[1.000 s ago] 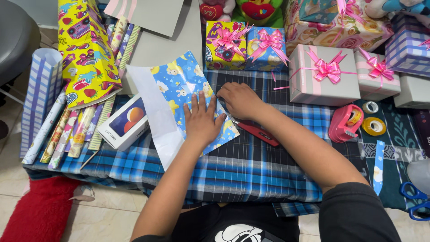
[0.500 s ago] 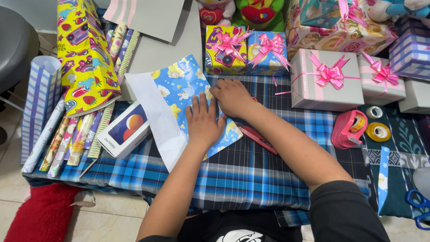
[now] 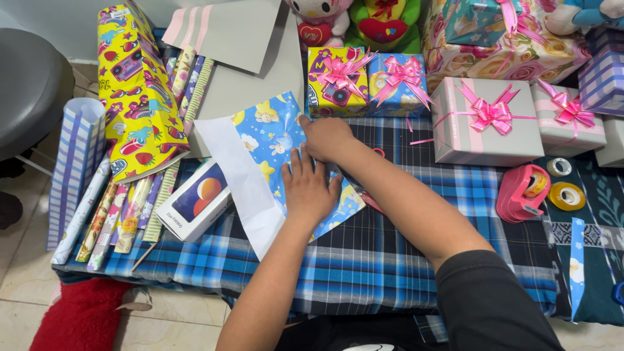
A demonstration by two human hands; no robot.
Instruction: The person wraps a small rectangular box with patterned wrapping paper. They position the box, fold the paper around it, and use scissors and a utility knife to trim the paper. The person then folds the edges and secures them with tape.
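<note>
While the left hand [image 3: 309, 188] lies flat, fingers spread, palm down on the blue cartoon wrapping paper [image 3: 273, 140], the right hand [image 3: 327, 138] sits just beyond it w/ fingers curled, pressing the paper's far right edge; can't tell if it pinches the edge or only pushes on it. The sheet lies under both hands on the plaid-covered table [image 3: 364, 260], its white underside showing along the left. Long axis runs diagonally, near-right corner to far-left corner, approx. Red cutter [image 3: 372, 203], mostly hidden behind the right forearm, lies just right of the paper. White phone box [image 3: 195, 201] sits left of the sheet, touching or nearly so. Farther back, a yellow gift box w/ pink bow [image 3: 337, 81] stands just beyond the right hand.
</note>
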